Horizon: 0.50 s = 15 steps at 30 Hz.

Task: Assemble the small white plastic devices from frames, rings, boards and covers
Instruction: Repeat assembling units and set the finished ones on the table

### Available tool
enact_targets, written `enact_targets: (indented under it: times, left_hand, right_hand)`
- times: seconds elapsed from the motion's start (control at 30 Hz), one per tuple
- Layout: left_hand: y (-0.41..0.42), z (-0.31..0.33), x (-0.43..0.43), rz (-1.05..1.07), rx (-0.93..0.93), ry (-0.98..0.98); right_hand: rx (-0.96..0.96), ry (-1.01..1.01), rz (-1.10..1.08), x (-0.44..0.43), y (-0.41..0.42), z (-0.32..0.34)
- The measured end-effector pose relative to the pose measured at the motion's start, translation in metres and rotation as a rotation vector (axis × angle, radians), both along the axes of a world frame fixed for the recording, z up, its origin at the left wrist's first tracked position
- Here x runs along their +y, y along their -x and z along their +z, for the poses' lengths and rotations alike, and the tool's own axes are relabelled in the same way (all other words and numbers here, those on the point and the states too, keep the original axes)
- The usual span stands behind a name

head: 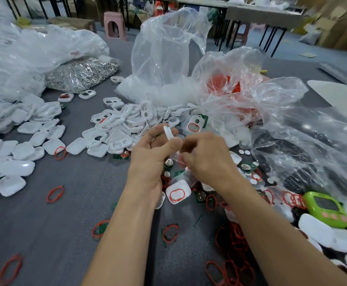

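Observation:
My left hand (150, 155) grips a small white plastic frame (168, 132) edge-on between thumb and fingers, raised above the grey table. My right hand (205, 159) is curled close beside it, fingertips meeting the frame's lower part; what it pinches is hidden. Below my hands lies a white cover with a red ring (177, 194) in it. A heap of white frames (117, 124) lies beyond, white covers (24, 149) spread to the left. Loose red rings (234, 244) and green boards (245, 167) lie to the right.
Clear plastic bags (164, 58) stand behind the heap, one holding red parts (222, 83). A bag of metal clips (81, 73) lies at back left. A green finished device (325, 211) sits at right. Single red rings (55, 194) dot the grey table (65, 223).

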<state>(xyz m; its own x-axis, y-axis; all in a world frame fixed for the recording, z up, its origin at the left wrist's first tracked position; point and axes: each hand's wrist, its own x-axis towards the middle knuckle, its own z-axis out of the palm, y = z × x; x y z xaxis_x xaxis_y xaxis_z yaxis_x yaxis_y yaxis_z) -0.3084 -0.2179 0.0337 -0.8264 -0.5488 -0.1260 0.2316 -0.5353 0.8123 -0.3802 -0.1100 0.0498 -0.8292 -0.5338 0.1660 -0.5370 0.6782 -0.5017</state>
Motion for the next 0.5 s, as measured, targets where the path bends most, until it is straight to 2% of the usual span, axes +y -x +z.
enact_targets:
  times: [0.1,0.17,0.27,0.37,0.5]
  left_hand:
    - [0.001,0.000,0.006,-0.037,-0.049,0.094]
    - [0.003,-0.001,0.014,-0.113,-0.084,0.129]
    - [0.005,-0.002,0.027,-0.232,-0.100,0.068]
    - [0.006,-0.003,0.031,-0.245,-0.066,-0.032]
    - [0.004,-0.001,0.030,-0.266,-0.028,-0.073]
  right_hand:
    - [0.043,0.376,-0.314,0.023,-0.007,0.001]
    - [0.101,0.489,-0.413,0.031,-0.017,-0.002]
    - [0.149,0.573,-0.371,0.038,-0.033,-0.007]
    - [0.148,0.631,-0.305,0.040,-0.038,-0.009]
    - [-0.073,0.637,-0.171,0.047,-0.036,-0.012]
